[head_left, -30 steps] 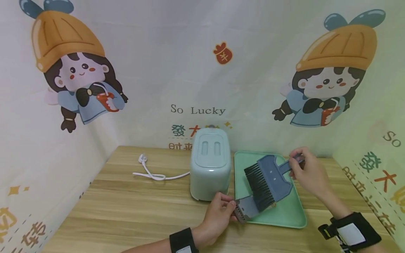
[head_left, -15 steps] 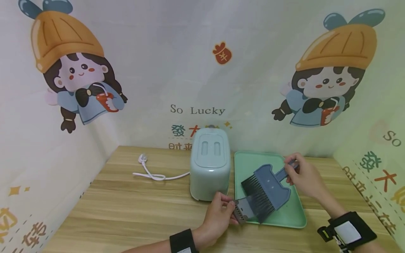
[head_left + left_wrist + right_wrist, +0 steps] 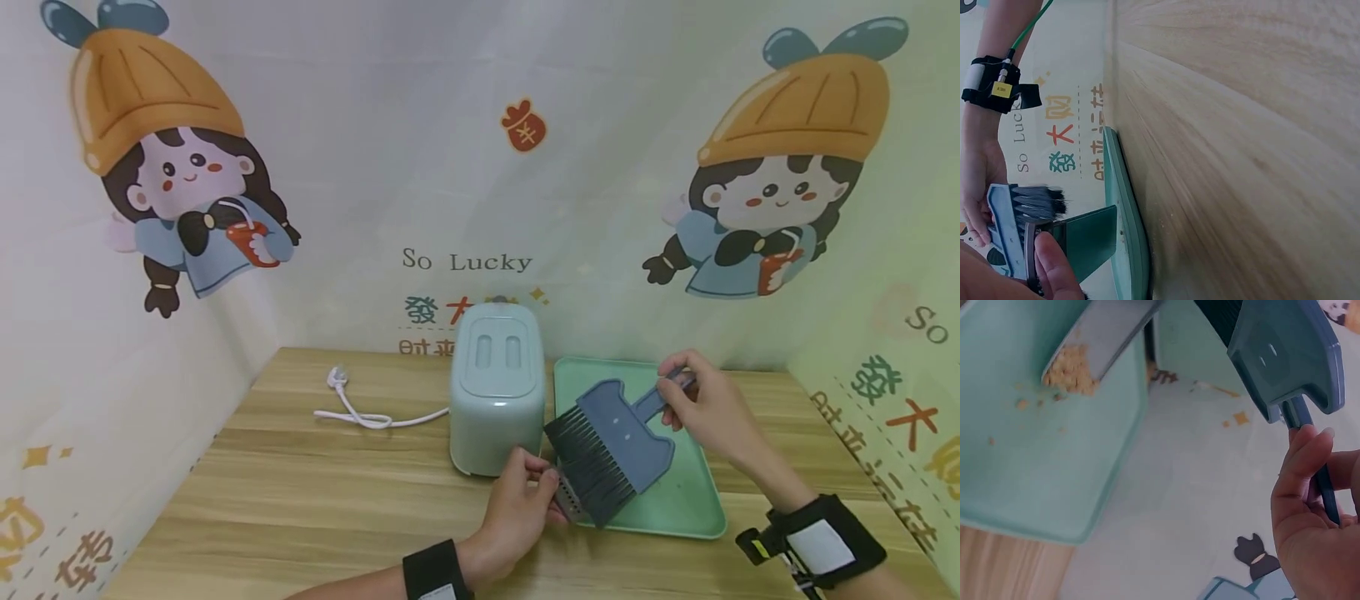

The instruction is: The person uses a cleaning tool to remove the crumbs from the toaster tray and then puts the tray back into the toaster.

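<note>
Blue brush (image 3: 624, 437) pinched by the handle, the right hand (image 3: 707, 408) appears mid-sweep, clearing crumbs (image 3: 1072, 370) from the pan (image 3: 1109, 331) the left hand (image 3: 517, 512) pinches; a rightward stroke likely comes next. Over the near left of the green tray (image 3: 692, 504), the brush's long axis lies diagonal, bristles near left, handle far right.

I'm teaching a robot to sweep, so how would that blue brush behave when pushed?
The blue brush has a smooth, plastic-looking head that probably stays stiff. Its long, thin black bristles would likely flex and splay. Because the right hand holds only the narrow handle, the wide head may twist if pushed off-centre.
</note>
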`<state>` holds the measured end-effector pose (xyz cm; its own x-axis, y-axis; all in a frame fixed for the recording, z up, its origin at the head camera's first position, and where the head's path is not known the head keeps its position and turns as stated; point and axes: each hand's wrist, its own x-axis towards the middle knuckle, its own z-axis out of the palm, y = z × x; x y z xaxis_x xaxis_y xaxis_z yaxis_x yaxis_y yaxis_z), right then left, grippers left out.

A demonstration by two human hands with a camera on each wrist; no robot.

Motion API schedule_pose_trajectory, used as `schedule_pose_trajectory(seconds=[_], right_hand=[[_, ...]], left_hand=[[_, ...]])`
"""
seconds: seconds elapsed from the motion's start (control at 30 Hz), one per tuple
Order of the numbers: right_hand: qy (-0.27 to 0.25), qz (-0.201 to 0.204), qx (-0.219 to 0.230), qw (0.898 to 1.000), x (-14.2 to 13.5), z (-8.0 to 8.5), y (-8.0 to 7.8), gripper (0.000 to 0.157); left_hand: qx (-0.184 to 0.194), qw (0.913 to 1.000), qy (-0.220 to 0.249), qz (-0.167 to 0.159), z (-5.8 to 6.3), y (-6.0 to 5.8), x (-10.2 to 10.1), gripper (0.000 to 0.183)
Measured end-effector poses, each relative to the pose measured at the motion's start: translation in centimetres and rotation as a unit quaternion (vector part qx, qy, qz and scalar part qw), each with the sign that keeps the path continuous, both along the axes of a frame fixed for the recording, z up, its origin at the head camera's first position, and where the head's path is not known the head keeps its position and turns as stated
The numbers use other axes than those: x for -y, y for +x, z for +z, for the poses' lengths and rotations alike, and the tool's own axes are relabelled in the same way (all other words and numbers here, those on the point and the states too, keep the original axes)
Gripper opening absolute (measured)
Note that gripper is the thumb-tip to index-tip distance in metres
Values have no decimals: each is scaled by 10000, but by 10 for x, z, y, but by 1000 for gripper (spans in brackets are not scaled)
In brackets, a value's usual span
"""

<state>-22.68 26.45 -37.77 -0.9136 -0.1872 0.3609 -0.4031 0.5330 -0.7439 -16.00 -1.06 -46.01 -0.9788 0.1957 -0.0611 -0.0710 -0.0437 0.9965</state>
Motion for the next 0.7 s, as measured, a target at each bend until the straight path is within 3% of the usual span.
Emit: schedule_pose_trajectory(seconds=[0.33, 0.5, 0.7], right_hand=[[399, -637, -134, 9971, -39, -27, -7, 12], [533, -940, -423, 9932, -49, -13, -8, 13], [160, -1137, -470, 9923, -31, 5, -9, 16]], left_hand=[[-50, 9999, -87, -130, 3, 0, 5, 6], [-38, 9998, -148, -156, 5, -3, 6, 7], [-227, 9994, -177, -177, 8, -4, 6, 8]])
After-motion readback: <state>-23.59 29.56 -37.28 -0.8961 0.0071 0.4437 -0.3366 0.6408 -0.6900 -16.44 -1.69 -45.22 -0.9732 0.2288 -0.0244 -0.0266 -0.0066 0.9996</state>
